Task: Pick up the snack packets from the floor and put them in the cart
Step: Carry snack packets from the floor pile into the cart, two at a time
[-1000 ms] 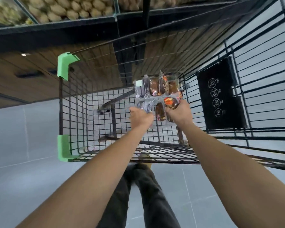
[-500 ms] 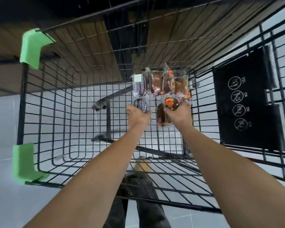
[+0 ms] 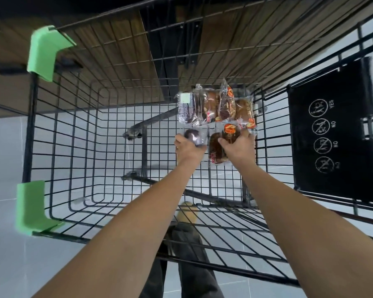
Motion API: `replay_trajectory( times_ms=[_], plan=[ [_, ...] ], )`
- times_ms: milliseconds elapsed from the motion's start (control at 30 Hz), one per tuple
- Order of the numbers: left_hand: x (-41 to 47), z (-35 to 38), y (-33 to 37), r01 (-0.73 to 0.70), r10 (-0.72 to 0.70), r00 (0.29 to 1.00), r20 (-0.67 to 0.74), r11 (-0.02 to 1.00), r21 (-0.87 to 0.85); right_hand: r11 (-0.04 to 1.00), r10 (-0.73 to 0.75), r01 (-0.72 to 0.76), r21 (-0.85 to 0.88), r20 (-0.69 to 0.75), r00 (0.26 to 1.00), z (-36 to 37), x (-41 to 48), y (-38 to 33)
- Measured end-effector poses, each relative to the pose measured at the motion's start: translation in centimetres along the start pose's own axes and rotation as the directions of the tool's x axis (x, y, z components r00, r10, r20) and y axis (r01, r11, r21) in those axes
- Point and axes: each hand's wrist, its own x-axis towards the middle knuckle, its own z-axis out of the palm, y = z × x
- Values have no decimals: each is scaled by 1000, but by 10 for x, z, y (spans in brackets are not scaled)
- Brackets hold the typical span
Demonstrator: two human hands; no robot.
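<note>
Several clear snack packets (image 3: pixel 215 108) with brown buns and orange labels lie bunched together deep inside the black wire cart (image 3: pixel 91 160), near its far right corner. My left hand (image 3: pixel 188 147) grips a packet with a dark bun (image 3: pixel 194 136) at the near left of the bunch. My right hand (image 3: pixel 238 147) grips the packets with the orange label (image 3: pixel 229 131) at the near right. Both arms reach down over the cart's near rim.
The cart has green corner guards (image 3: pixel 45 52) on its left side and a black child-seat flap (image 3: pixel 334 130) with white warning signs on the right. A wooden shelf base (image 3: pixel 116 61) stands beyond the cart. Grey floor tiles and my legs (image 3: pixel 187 254) show through the wire.
The view has moved closer over the cart. Both hands have gone lower into the basket with the packets, still holding them.
</note>
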Motion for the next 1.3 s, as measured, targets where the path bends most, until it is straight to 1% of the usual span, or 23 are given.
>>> replay_trajectory(
  times_ms=[67,133,233,300,367,500,633,767,833,933,1067,1167,1233,1300],
  plan=[
    [-7,-6,2,-24,24,1000,0,1000,-7,1000,-9,9,-5,-11,1000,-2,-5,-3],
    [-17,-15,6,-60,57,998,-38,996,-64,999,-35,34,-15,-39,999,-7,-12,-11],
    [-38,-37,16,-167,155,984,-91,974,-155,995,-102,101,-16,-56,993,-21,-30,-28],
    [-52,-55,22,-237,220,969,-113,958,-164,988,-151,151,6,-44,988,-31,-44,-42],
    [-66,-78,27,-271,255,960,-118,950,-153,982,-186,187,29,-31,982,-38,-58,-57],
    [-96,-132,26,-291,275,953,-128,948,-130,954,-257,251,165,17,966,-50,-96,-99],
    [-124,-198,10,-322,281,925,-255,937,-136,912,-381,363,192,66,922,-54,-143,-145],
    [-150,-269,-23,-336,232,892,-387,915,-225,860,-502,473,195,151,851,-42,-197,-197],
    [-163,-303,-45,-318,178,877,-446,911,-262,818,-573,541,194,208,792,-32,-229,-225],
    [-180,-354,-82,-287,80,866,-494,888,-359,762,-646,616,201,302,701,-9,-281,-266],
    [-199,-420,-140,-256,-52,836,-546,843,-473,691,-702,700,182,403,588,36,-352,-318],
    [-214,-467,-190,-260,-136,802,-582,798,-544,627,-735,761,169,453,505,77,-409,-354],
    [-225,-497,-227,-271,-178,779,-602,770,-578,593,-747,788,165,479,461,108,-447,-375],
    [-238,-528,-266,-269,-214,768,-603,748,-607,582,-735,797,161,524,430,143,-485,-393]
  ],
)
